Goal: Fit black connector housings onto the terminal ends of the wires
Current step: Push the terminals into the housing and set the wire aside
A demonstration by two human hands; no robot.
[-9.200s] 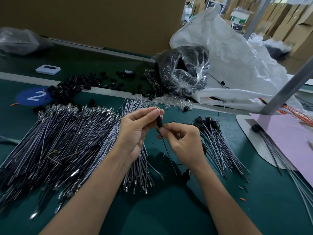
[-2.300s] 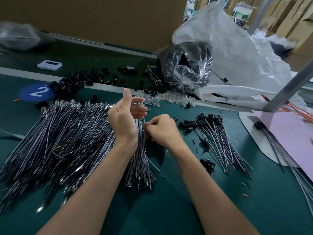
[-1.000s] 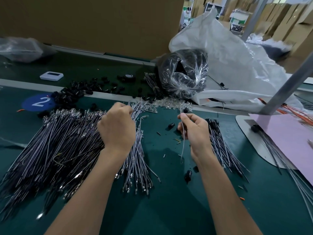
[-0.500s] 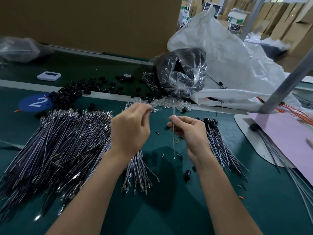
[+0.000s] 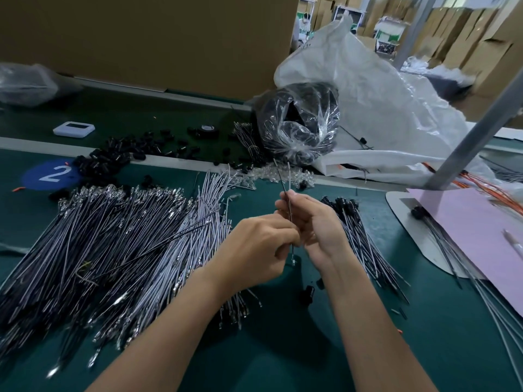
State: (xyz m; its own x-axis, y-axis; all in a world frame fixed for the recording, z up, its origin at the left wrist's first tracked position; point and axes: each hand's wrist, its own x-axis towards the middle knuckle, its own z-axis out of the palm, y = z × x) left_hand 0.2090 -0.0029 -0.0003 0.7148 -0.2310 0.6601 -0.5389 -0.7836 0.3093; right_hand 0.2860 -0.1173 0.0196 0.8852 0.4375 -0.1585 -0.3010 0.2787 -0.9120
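Two thin wires point(image 5: 289, 179), one dark and one pale, stand nearly upright at the centre of the frame, held together above the green table point(image 5: 311, 349). Their top ends stick up past the fingertips, and a small metal terminal point(image 5: 293, 260) hangs out below the hands.

A broad heap of loose wires point(image 5: 113, 236) fills the left half of the frame, and the left forearm crosses its lower right edge. To the right lies a smaller finished bundle point(image 5: 362, 239) with black caps on its upper ends, partly hidden behind the right wrist. One lone housing point(image 5: 308, 291) lies on the table just below the hands. More black connector housings point(image 5: 113, 159) are scattered at upper left beside a blue disc point(image 5: 51, 175) marked 2. Above the hands sit a strip of small clear parts point(image 5: 271, 174), a clear bag point(image 5: 300, 123) of black pieces and a white sack point(image 5: 382, 94). A pink sheet point(image 5: 481, 236) lies at the right edge.

The right hand point(image 5: 317, 224) pinches the pair near the top between thumb and curled fingers. The left hand point(image 5: 254, 247), knuckles toward the camera, touches it from the lower left, fingers curled in around the same wires lower down. I cannot tell whether either hand also hides a housing.
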